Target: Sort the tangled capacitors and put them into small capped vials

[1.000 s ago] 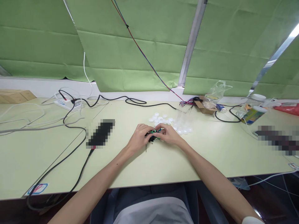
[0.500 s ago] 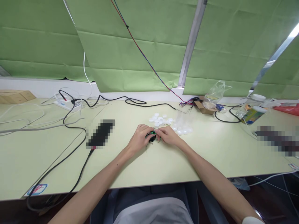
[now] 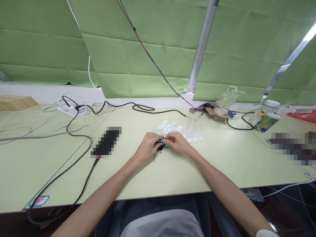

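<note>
Here, the left hand (image 3: 147,144) grips a small green-and-black assembly (image 3: 161,147) about midway between the bench's (image 3: 222,161) front and back edges; the right hand (image 3: 178,144) touches it, fingers bent, grip unclear.

Facing green sheets (image 3: 148,59) over the back wall, parted by a grey metal strip (image 3: 203,42). Following a red-and-blue wire pair (image 3: 158,67) slanting down to a tangle beside a cardboard box (image 3: 216,116) with a clear plastic bag (image 3: 227,98) rising from it. Finding, farther right, a white-lidded jar (image 3: 271,104) behind a yellow-and-blue canister (image 3: 266,123), near a red packet (image 3: 304,115). Spotting a wooden block (image 3: 17,102) at far left, then a white power strip (image 3: 70,111) among pale cables (image 3: 32,136). Tracing a black cable (image 3: 116,105) along the table (image 3: 153,181). Seeing a black item (image 3: 107,141), pixelated, on the left.
</note>
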`<state>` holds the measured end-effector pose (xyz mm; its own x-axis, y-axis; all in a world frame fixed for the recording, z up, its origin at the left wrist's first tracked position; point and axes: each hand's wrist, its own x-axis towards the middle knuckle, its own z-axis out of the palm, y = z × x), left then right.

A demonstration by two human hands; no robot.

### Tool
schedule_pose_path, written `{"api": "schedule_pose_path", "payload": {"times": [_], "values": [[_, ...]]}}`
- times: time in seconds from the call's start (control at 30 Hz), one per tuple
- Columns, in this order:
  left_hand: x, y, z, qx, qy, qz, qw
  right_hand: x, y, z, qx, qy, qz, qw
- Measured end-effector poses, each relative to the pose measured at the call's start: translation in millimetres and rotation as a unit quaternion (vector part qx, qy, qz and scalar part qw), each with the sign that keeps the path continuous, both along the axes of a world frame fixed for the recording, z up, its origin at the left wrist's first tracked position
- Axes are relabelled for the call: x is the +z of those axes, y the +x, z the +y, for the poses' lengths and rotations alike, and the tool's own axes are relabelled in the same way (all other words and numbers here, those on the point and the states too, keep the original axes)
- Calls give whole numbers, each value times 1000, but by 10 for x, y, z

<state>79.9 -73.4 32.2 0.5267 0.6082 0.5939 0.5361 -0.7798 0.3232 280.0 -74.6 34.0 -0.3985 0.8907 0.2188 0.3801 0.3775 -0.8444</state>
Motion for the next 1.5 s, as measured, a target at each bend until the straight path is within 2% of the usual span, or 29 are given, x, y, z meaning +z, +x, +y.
{"api": "schedule_pose_path", "payload": {"times": [0.33,0.47,0.57,0.67,0.83,0.9,0.97,1.03,1.1,1.17,1.23,1.4,1.5], "values": [[-2,-3,-13,-11,11,7,1000,-16,-8,-14,17,-10,24,1000],[12,2,-20,4,45,19,999,-42,-36,-2,9,-16,57,998],[33,23,-47,40,104,-18,994,-38,-54,6,-24,-37,122,991],[59,55,-88,82,153,-96,980,-14,-65,10,-61,-48,196,978],[99,77,-125,163,218,-170,947,26,-80,11,-91,-60,276,955],[113,75,-134,176,220,-182,942,33,-82,13,-99,-66,297,948],[123,85,-148,147,162,-184,958,35,-81,16,-102,-71,314,941],[129,111,-165,96,39,-177,979,31,-80,19,-103,-74,325,937],[133,143,-176,65,-99,-186,975,23,-85,18,-96,-74,327,937],[140,166,-172,32,-228,-225,947,13,-101,10,-84,-71,318,942],[153,169,-156,1,-314,-266,911,5,-125,-4,-72,-66,302,948],[183,132,-124,-7,-394,-339,854,-11,-176,-49,-70,-66,262,960],[177,127,-127,-9,-421,-362,832,-34,-185,-73,-71,-50,231,969]]}}
